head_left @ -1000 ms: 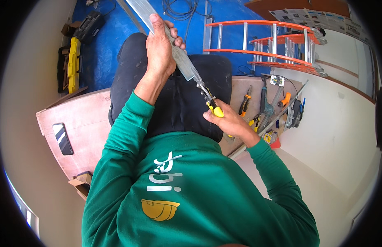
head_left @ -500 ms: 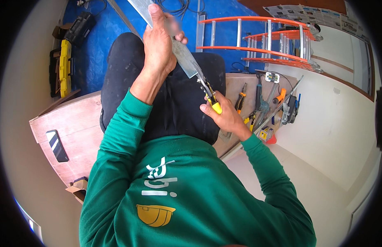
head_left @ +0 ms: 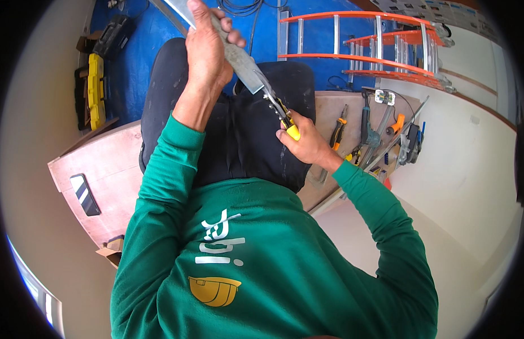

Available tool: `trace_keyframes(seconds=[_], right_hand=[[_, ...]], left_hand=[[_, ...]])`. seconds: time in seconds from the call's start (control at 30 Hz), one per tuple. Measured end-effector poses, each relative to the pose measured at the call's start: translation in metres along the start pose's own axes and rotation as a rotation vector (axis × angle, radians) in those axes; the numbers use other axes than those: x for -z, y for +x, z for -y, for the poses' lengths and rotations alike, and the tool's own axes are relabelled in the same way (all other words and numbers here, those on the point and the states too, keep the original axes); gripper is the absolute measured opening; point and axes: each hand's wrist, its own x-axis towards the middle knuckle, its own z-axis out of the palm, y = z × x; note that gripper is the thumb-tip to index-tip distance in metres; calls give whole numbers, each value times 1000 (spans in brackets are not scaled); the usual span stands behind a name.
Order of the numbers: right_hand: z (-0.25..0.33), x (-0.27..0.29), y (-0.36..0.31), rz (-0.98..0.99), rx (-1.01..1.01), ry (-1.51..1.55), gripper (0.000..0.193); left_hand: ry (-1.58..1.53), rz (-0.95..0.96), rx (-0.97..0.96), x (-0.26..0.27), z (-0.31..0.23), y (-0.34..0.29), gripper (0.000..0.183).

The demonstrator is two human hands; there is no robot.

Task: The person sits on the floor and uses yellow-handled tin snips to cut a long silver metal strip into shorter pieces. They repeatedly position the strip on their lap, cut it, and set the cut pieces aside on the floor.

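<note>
The left hand [head_left: 208,53] wraps around the metal strip [head_left: 241,63] — probably to steady it. The right hand [head_left: 307,141] grips yellow-handled snips [head_left: 285,120] at the strip's end.

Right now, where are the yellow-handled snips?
In the head view, slightly right of and above center, the snips are in the right hand, jaws at the near end of the gray metal profile.

The left hand [head_left: 207,59] grips a metal strip [head_left: 242,69], the right hand [head_left: 308,142] yellow-handled snips [head_left: 292,132] at its end.
</note>
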Motion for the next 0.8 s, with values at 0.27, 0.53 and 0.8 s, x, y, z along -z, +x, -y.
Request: trace_keyframes(seconds=[0.27, 0.53, 0.8], right_hand=[[-11, -4, 0, -10, 31, -56, 29], [8, 11, -7, 95, -116, -61, 57], [-14, 37, -126, -42, -295, 121, 78]], left_hand=[[-3, 71, -5, 5, 0, 2, 66], [1, 102, -8, 7, -2, 8, 70], [-19, 123, -2, 11, -6, 4, 71]])
